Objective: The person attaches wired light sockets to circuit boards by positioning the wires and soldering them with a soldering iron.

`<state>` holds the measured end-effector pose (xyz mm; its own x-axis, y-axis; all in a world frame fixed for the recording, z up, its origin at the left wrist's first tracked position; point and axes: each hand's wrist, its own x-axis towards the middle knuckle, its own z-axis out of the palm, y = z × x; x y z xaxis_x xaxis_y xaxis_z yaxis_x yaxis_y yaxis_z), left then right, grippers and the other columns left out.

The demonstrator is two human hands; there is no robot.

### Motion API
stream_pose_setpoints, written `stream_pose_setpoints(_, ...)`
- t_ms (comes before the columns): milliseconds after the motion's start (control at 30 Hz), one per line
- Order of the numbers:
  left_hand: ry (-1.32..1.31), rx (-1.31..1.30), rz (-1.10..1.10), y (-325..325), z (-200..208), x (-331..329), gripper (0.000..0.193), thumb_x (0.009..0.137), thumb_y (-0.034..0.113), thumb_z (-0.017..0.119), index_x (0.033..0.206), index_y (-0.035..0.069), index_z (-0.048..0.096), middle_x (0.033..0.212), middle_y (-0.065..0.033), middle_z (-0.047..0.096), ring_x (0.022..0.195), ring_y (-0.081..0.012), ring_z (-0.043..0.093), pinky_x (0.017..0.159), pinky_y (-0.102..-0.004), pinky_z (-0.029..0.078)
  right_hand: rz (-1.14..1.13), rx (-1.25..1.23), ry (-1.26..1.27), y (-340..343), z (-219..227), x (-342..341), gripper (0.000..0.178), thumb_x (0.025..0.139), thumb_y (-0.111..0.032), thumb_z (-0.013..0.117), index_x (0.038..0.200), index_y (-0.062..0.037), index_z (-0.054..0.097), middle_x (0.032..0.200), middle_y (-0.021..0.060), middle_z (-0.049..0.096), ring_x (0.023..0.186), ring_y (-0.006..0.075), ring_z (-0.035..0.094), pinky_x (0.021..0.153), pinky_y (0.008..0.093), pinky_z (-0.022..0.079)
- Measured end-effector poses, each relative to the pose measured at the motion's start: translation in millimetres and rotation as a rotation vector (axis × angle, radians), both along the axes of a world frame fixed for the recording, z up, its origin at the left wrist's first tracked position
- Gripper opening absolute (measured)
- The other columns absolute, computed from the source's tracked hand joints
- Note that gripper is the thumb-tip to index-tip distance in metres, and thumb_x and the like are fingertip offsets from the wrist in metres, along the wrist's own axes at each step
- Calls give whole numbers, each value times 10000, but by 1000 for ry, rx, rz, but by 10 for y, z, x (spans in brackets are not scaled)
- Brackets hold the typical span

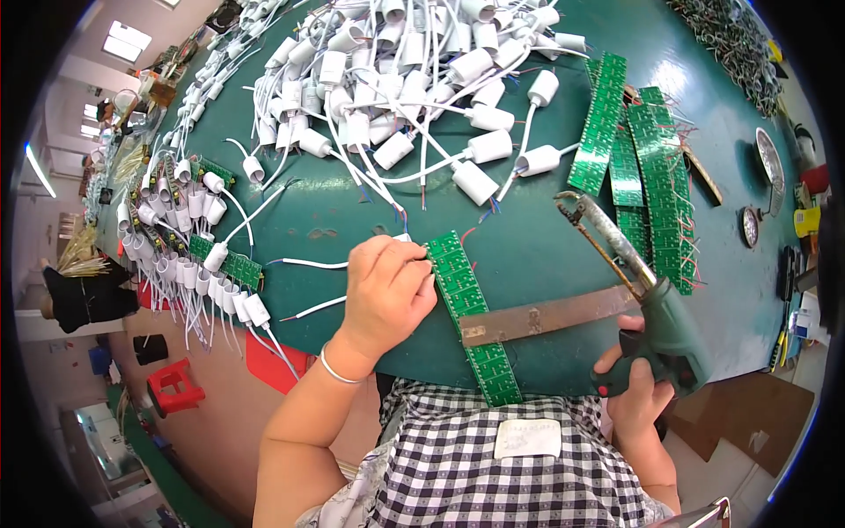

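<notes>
My left hand (pixel 387 286) is closed near the far end of a long green circuit board (pixel 475 317), its fingers pinched around a white wired socket (pixel 402 238) that mostly hides behind them. Two white cable ends (pixel 304 262) stick out to the left of this hand. Wrapped in my right hand (pixel 638 396) is a dark green soldering gun (pixel 673 330), its metal tip pointing up and to the left, apart from the board. A flat brown metal strip (pixel 546 317) crosses over the board and reaches toward the gun.
A large heap of white sockets with cables (pixel 414 79) covers the far table (pixel 317 198). More sockets hang over the left edge (pixel 194 255). Several green boards (pixel 651 176) lie stacked at right, near two metal dishes (pixel 768 163). A red stool (pixel 176 387) stands on the floor.
</notes>
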<state>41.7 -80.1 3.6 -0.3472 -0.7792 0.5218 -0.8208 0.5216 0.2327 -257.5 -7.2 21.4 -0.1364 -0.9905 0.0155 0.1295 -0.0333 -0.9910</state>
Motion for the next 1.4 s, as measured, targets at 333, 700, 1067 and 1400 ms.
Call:
stream_pose_setpoints(333,-310,98,-328,-999,364,-289,334,696,69,745,1005,138,637,1084,-4,602,1102,-269,489,911,-420,403,-122,-38,-36,129,27,-161,499,897,-226,545,1283,61,411,1191,213,550,628,185,600,541,284,482)
stream_pose_setpoints(700,-105,-153,-282,-196,1131,-319,224,693,186,741,885,128,643,925,-66,629,743,-227,587,617,-338,444,-77,-14,-53,143,-53,-138,489,884,-230,558,1259,57,432,1173,193,557,639,188,596,572,305,490)
stream_pose_setpoints(1067,85,179,162,449,-84,-166,245,685,48,723,900,98,618,1101,-64,541,994,-276,493,838,-386,401,269,131,40,46,54,94,482,876,-201,570,1270,45,439,1150,166,599,645,199,609,619,305,491)
stream_pose_setpoints(1400,108,213,301,308,83,-178,138,665,53,687,775,110,625,1309,-103,474,1199,-377,377,1004,-475,251,343,188,121,69,63,123,463,891,-203,544,1269,51,458,1142,147,604,670,188,612,656,306,494)
